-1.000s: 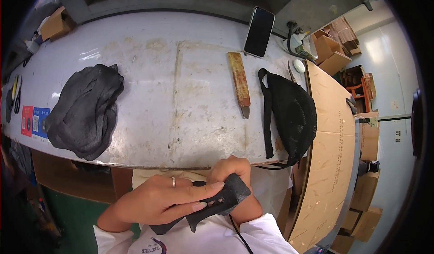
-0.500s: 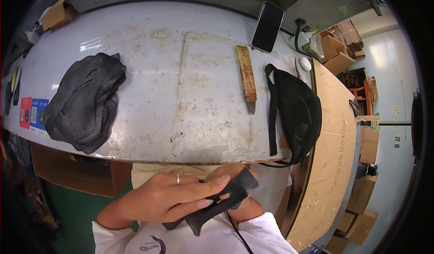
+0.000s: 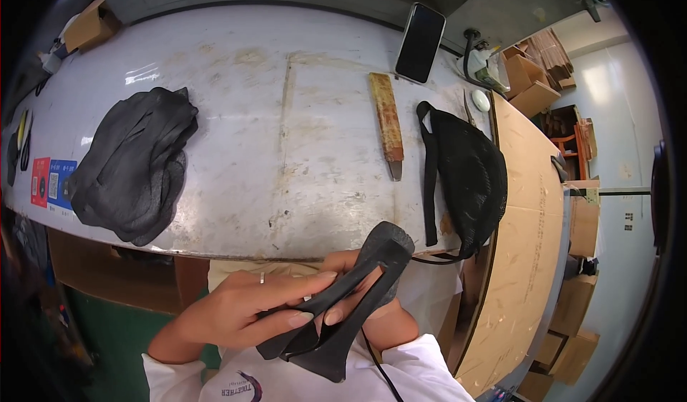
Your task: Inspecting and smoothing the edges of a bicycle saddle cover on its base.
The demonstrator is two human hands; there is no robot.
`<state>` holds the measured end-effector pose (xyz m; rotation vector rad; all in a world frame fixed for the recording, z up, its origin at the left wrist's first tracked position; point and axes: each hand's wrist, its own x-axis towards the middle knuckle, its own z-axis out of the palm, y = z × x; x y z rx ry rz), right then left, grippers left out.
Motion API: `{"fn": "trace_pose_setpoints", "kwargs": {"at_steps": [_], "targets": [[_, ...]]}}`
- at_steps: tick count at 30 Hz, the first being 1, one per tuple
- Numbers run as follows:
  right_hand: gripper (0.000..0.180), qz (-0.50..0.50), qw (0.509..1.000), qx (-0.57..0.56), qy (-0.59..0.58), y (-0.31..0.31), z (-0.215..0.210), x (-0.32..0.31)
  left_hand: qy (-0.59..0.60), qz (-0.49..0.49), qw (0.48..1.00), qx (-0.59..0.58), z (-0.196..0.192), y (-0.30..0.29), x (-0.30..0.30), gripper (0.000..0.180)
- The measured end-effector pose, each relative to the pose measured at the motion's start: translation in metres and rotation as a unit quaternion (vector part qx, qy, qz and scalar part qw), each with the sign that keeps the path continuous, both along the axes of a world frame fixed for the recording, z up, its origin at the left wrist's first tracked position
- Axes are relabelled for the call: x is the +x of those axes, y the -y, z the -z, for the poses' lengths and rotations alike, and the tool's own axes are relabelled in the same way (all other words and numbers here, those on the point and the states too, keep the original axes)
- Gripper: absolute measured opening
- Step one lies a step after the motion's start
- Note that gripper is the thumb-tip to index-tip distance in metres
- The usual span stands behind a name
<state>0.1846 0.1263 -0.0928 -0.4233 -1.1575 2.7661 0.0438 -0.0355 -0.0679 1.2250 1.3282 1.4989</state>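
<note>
Because the slit black piece [image 3: 354,327] is held up at the bench's near edge [image 3: 300,257], its far side is hidden. Along one side it is gripped by the nearly closed left hand [image 3: 243,312]; by the right hand [image 3: 351,304], partly showing through the slit, firm hold cannot be confirmed. The slit is best spread evenly — steady pressure, no tugging at its ends.
</note>
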Motion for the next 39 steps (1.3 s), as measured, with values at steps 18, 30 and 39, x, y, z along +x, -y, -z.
{"fn": "trace_pose_setpoints", "kwargs": {"at_steps": [18,30,39], "targets": [[0.033,-0.016,0.995,0.097,-0.031,-0.002,0.005,0.003,-0.149,-0.014,0.988,-0.025,-0.017,-0.004,0.004,0.052],[0.035,-0.076,0.993,-0.084,0.008,-0.004,0.005,0.004,-0.012,-0.01,1.0,0.014,-0.004,-0.002,0.001,0.051],[0.037,-0.192,0.965,-0.163,0.071,-0.007,-0.005,-0.001,0.175,0.012,0.983,-0.055,-0.004,-0.004,0.008,0.048]]}}
